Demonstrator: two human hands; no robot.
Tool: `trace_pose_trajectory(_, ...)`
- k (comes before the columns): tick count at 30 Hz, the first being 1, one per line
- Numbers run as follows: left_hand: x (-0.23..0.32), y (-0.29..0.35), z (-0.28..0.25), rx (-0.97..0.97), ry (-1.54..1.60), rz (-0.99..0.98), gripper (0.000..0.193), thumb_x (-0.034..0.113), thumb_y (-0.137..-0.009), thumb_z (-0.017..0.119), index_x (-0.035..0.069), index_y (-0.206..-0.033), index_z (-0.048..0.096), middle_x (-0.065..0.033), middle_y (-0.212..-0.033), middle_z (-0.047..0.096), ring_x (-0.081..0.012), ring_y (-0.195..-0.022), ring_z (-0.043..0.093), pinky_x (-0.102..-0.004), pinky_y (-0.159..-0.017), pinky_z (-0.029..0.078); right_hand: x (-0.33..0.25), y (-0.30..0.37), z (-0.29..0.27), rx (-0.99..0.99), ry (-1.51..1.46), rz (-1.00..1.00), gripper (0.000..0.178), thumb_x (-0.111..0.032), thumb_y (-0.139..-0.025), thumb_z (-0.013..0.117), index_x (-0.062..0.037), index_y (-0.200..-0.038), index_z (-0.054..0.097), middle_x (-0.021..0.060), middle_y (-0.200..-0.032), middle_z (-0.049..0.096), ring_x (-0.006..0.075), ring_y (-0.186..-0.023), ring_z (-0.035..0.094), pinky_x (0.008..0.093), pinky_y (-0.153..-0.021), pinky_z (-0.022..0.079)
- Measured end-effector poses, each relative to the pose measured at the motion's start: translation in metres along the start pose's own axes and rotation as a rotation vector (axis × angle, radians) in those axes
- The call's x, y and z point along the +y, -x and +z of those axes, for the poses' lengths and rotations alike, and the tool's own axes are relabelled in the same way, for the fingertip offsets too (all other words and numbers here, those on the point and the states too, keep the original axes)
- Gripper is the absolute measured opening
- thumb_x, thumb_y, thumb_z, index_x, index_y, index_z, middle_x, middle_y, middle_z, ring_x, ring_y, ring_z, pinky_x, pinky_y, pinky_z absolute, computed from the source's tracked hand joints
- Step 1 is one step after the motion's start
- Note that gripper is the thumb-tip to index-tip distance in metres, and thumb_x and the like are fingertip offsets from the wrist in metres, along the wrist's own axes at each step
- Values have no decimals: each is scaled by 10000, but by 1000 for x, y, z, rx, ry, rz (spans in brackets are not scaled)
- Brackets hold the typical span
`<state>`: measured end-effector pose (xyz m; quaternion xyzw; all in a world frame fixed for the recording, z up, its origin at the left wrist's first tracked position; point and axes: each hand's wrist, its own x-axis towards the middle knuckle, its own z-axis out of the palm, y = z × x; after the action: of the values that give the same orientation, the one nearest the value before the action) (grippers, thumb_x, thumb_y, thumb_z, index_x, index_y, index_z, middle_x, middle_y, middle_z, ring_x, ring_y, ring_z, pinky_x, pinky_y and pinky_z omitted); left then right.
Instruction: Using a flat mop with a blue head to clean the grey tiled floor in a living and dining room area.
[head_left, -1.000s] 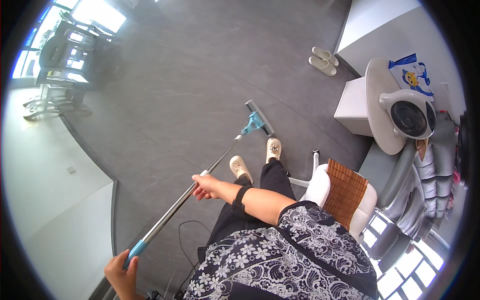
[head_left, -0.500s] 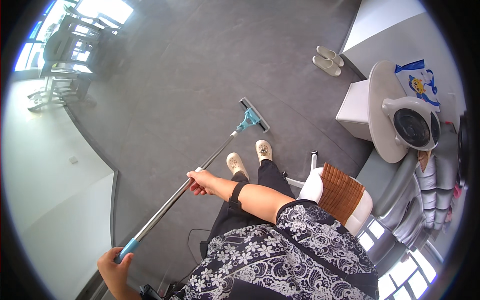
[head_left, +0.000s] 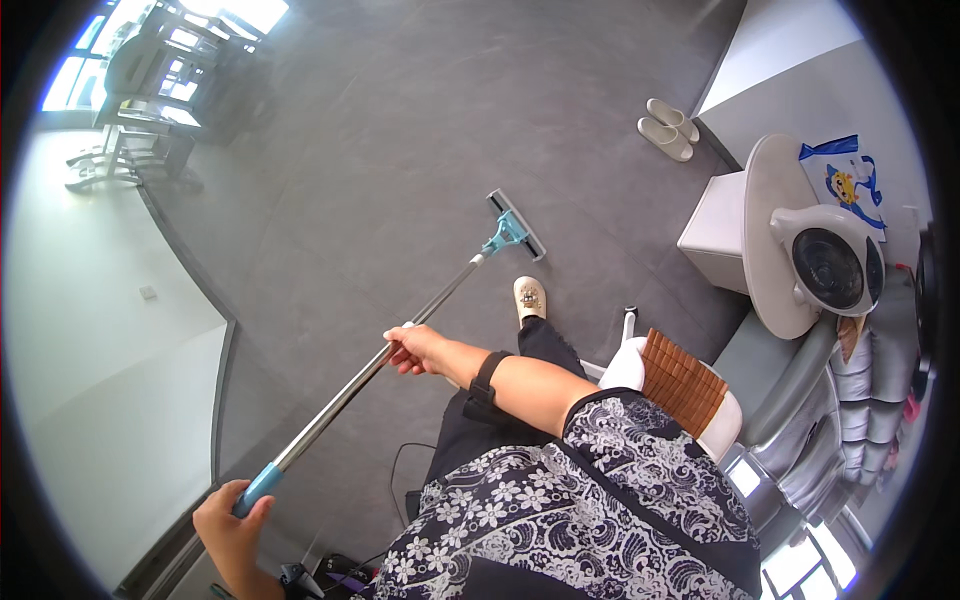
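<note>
A long sponge mop runs slantwise across the view, with a steel pole and a blue grip at its near end. My left hand is closed around that blue grip at the lower left. Farther up the pole, my right hand wraps around the shaft. The mop head, a light-blue bracket with a long dark and pale bar, rests on the grey floor beyond my foot. One beige clog shows below it; my other foot is mostly hidden behind my right arm.
A white swivel chair with a brown slatted mat stands on my right. Beyond it are a round-topped table with a white-and-black appliance and a pair of slippers. A white wall borders the left; chairs stand far left.
One foot has moved back, its clog now hidden behind my right arm. The view has shifted slightly; both hands keep hold of the mop, its head at nearly the same spot.
</note>
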<state>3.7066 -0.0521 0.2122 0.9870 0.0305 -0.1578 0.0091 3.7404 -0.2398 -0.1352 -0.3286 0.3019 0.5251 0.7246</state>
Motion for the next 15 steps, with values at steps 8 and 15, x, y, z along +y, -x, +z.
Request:
trace_pose_trajectory(8, -121, 116, 93, -265, 273, -308, 230, 98, -570, 730, -11, -715, 588, -67, -534, 511, -133, -490, 490, -264, -463, 371, 112, -64, 38, 4, 23, 238, 218, -274, -814, 516, -72, -738, 551, 77, -687, 623, 88, -438, 536, 188, -324, 300)
trace_pose_trajectory(15, -232, 288, 114, -584, 383, -785, 243, 134, -718, 671, -6, -905, 608, -29, -748, 600, -88, -675, 508, -247, -608, 431, 232, -87, 137, -195, 312, 439, 232, -223, -771, 532, 2, -741, 578, 97, -651, 612, 126, -444, 564, 244, -338, 374)
